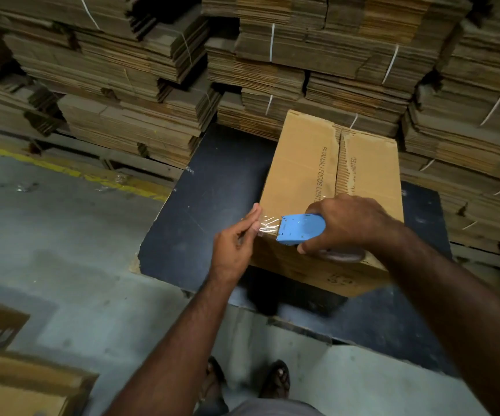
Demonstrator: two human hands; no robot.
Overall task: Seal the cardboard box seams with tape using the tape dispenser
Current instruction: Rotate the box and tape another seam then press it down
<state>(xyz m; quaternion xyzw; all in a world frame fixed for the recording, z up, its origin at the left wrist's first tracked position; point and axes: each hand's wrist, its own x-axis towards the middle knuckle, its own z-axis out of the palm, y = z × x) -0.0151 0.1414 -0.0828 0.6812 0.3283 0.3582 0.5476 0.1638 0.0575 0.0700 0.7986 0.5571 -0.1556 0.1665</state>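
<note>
A brown cardboard box [305,163] stands on a black table [212,187], its two top flaps meeting at a centre seam [339,157] that runs away from me. My right hand [347,223] grips a blue tape dispenser [301,229] over the box's near top edge. A short stretch of clear tape [268,226] runs left from the dispenser's mouth. My left hand [236,241] pinches the free end of that tape at the box's near left corner. The tape roll is mostly hidden under my right hand.
Tall stacks of flattened cartons [317,55] tied with white straps wall in the table behind and to the right. A concrete floor with a yellow line [62,172] lies to the left. More cardboard [17,382] sits at the lower left. My sandalled feet [275,379] stand before the table.
</note>
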